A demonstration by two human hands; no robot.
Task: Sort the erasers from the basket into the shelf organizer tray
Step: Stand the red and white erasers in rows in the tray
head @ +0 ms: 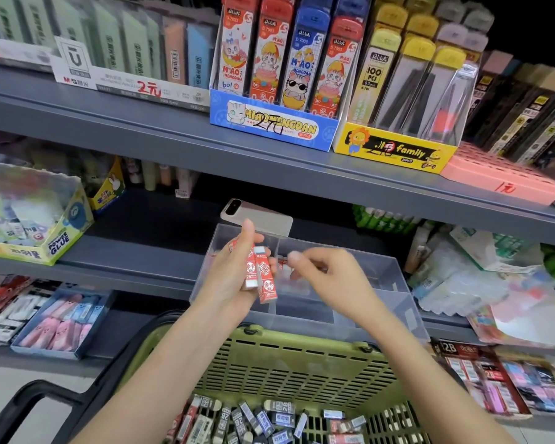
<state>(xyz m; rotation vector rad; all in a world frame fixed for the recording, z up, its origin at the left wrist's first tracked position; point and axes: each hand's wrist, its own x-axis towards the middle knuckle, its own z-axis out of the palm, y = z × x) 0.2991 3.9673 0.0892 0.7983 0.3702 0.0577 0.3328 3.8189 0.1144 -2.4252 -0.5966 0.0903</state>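
Note:
My left hand [234,277] grips a small stack of red-sleeved erasers [263,277], held upright over the near left part of the clear organizer tray [394,283] on the middle shelf. My right hand [327,270] hovers over the tray just right of the stack, fingers curled and apart, holding nothing I can see. A few red erasers [285,267] lie blurred inside the tray behind the hands. Below, the green slotted basket [289,366] holds several black, grey and red erasers [263,421].
A white phone [257,216] lies on the shelf behind the tray. A glue box [55,241] stands at left, a blue tray of pink erasers [64,322] lower left, packaged stock [481,376] lower right. Pencil-lead displays [276,123] line the upper shelf. The basket's black handle [29,398] juts left.

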